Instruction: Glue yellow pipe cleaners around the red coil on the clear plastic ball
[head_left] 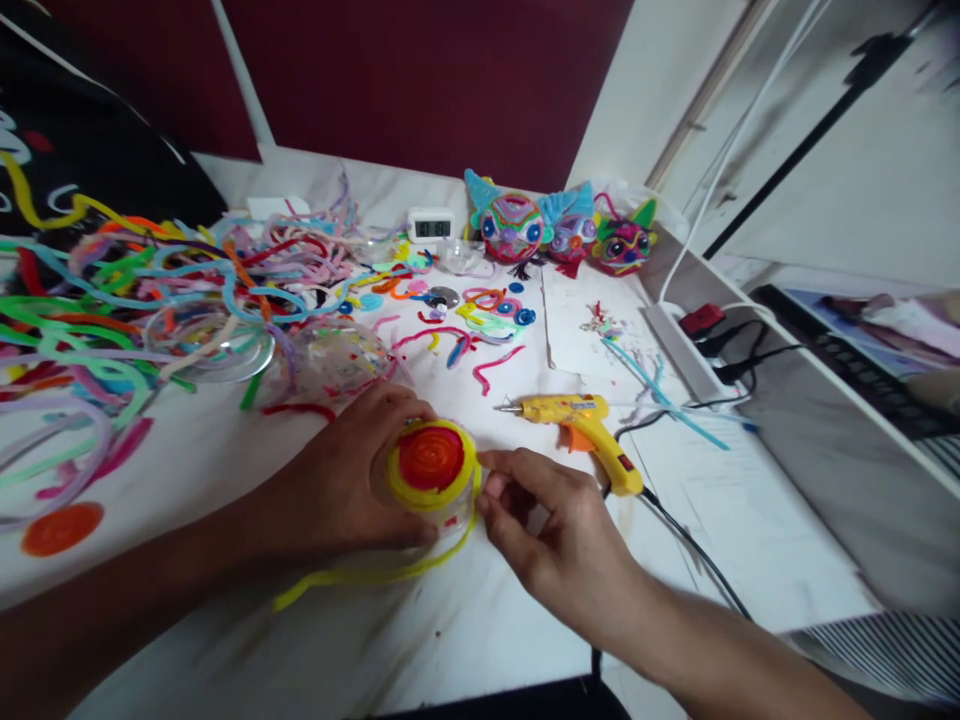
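Clear rounded piece [459,508], topped by a red-and-yellow coil [431,458]: is sitting toward the near edge of the tabletop [360,650], about midway across. Left hand [349,475]: is clamping round its side. Right hand [559,520]: is resting its fingertips at the yellow strip [360,576] along the piece; whether they are pinching it, cannot tell.

Risks, as judged: the strip's loose end is trailing toward the near left corner, so a brushing wrist could be pulling it askew; the glue gun [559,407] is lying just beside the right hand, its nozzle perhaps burning a careless reach.

Surface: fuzzy strips [202,255] are heaping over the far left corner; a timer [430,227] is standing by the far edge; three decorated heads [512,228] are lining up toward the far right corner; a power strip [675,345] is running along the right edge.

Room: a maroon panel [435,80] is rising behind the far edge.
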